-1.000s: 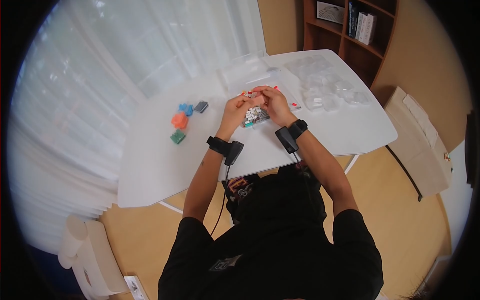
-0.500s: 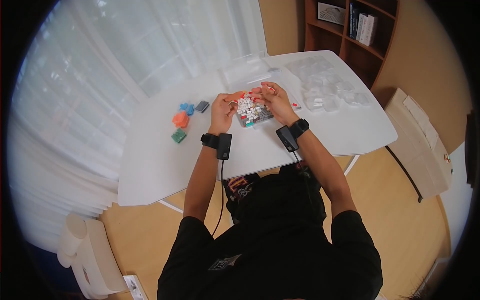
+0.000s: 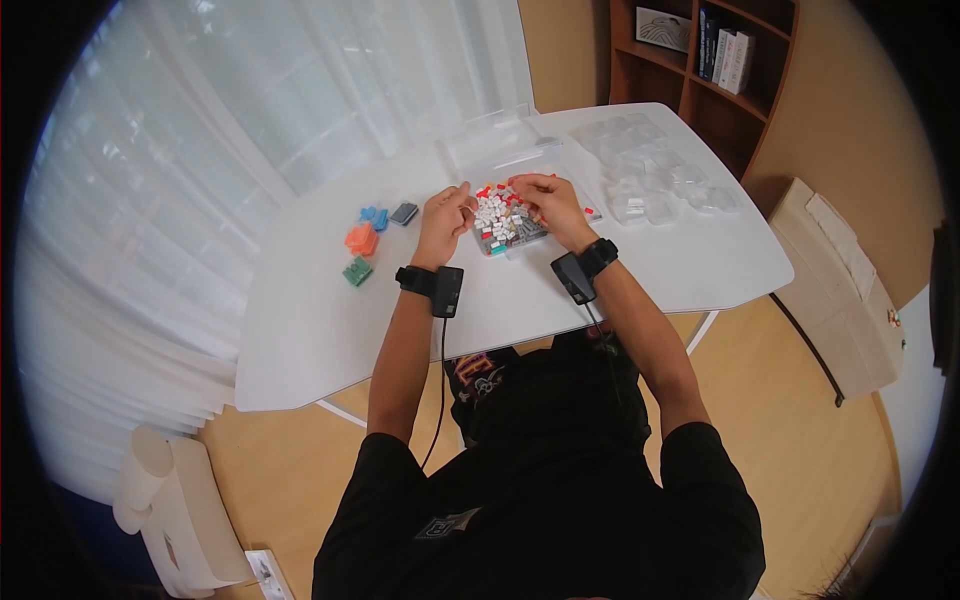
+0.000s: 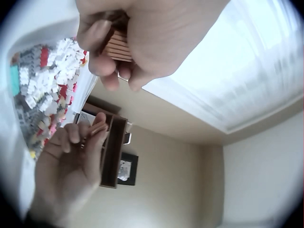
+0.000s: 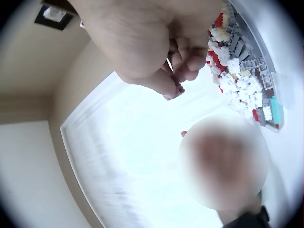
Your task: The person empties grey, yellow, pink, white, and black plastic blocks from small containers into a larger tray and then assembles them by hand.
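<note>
1. Nearest you, a black device is strapped to each wrist, and the white desk (image 3: 310, 330) spreads out ahead.
2. Your left hand (image 3: 443, 222) has its fingers curled round a ridged orange piece (image 4: 118, 49), up beside the near-left side of the box.
3. Your right hand (image 3: 555, 208) has its fingers narrowed in a pinch on a small orange-toned piece (image 4: 96, 128), above the box's right side; the two hands are apart.
4. Between and below them, the clear box (image 5: 269, 64) holds a heap of loose bricks (image 3: 497, 215): white, grey, red, some yellowish, and a teal one at the near end.
5. Off to your left sit green (image 3: 357, 271), orange (image 3: 361, 239), blue (image 3: 374, 218) and dark grey (image 3: 404, 213) clusters.
6. Farther right, clear containers (image 3: 655, 170) lie grouped on the desk.
7. Beyond the desk stands a brown bookshelf (image 3: 650, 62) with books (image 3: 735, 60).
</note>
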